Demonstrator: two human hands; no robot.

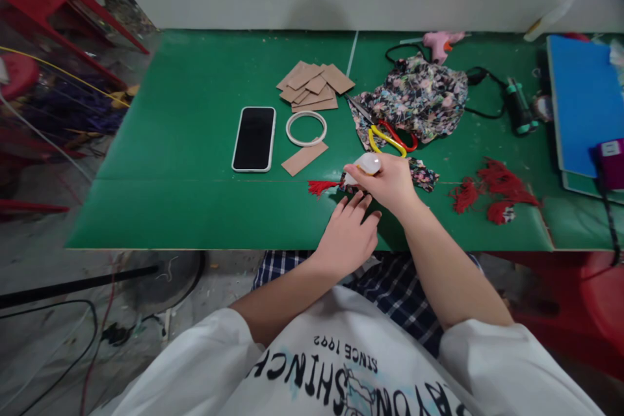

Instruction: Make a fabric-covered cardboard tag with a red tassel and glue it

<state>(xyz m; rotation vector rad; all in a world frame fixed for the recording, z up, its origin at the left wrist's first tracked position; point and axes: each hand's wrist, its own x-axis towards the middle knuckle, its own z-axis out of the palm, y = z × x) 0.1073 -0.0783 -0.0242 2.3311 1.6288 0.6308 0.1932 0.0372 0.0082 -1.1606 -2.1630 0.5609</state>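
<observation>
While white bottle (368, 164) is clasped in curled right hand (391, 185), patterned fabric (350, 189) under it is flanked by half-spread left hand (347, 234) (nothing seen grasped); fabric could be skewed if bottle is pressed hard.

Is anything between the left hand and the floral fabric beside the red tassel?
Nothing visible; the left hand has its fingertips at the near edge of the floral fabric. The right hand, holding a white bottle, hides some of the fabric.
</observation>
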